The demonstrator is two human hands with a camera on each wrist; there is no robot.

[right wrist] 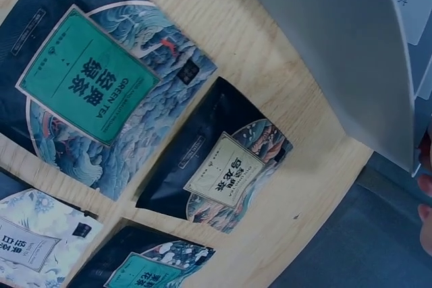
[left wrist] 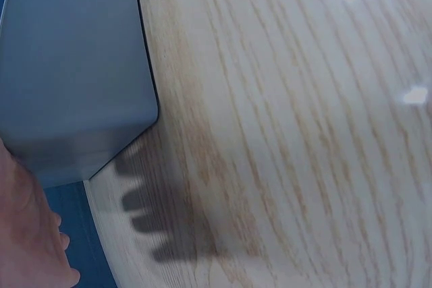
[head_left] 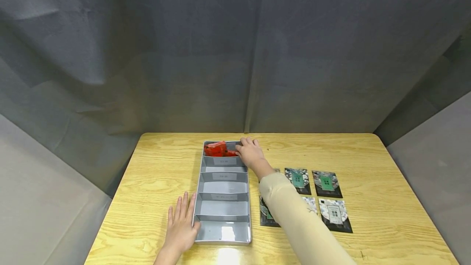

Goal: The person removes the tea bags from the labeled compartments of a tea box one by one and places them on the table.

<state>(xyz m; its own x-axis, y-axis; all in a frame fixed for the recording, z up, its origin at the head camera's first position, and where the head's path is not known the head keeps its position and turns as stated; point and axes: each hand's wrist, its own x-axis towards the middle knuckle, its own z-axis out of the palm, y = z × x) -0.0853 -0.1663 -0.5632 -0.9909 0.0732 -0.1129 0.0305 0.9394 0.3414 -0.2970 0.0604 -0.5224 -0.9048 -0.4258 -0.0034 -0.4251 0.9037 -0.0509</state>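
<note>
A long grey divided box [head_left: 222, 224] lies lengthwise on the table, labels on its dividers. Red packets [head_left: 217, 149] sit in its farthest compartment. My right hand [head_left: 252, 153] reaches over that compartment's right corner, thumb and a finger right at the red packet on the right, other fingers over the rim. I cannot tell whether it pinches that packet. In the right wrist view, just fingertips [right wrist: 425, 215] show at the right edge. My left hand [head_left: 182, 224] rests beside the box's near left corner, fingers spread straight, thumb at the rim.
Right of the box, tea pouches lie in two rows, among them a green tea pouch [right wrist: 128, 85], an oolong pouch [right wrist: 226, 170] and a white tea pouch [head_left: 335, 214]. My right sleeve [head_left: 294, 216] covers part of them. A grey curtain [head_left: 191, 72] hangs behind the table.
</note>
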